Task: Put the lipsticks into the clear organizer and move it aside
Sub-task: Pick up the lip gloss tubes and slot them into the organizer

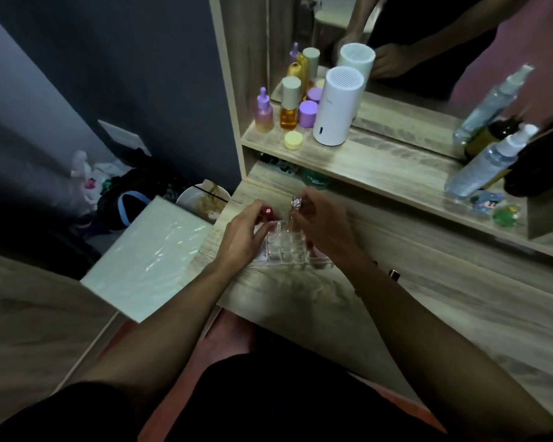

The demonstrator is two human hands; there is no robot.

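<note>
- Both forearms reach forward over the wooden table (pixel 316 301).
- Left hand (pixel 243 232) pinches a red lipstick (pixel 268 211), beside the clear organizer (pixel 284 250).
- Right hand (pixel 320 218) grips a clear-capped lipstick (pixel 295 207) upright above the organizer's far cells.

The desk (pixel 396 301) is pale wood with grey grain stripes. The organizer (pixel 283 250) near its left edge is clear, and the lipstick (pixel 268 211) is red. On the shelf (pixel 380 164) are a white can (pixel 337 106), purple jar (pixel 307 113) and yellow lid (pixel 293 139).
</note>
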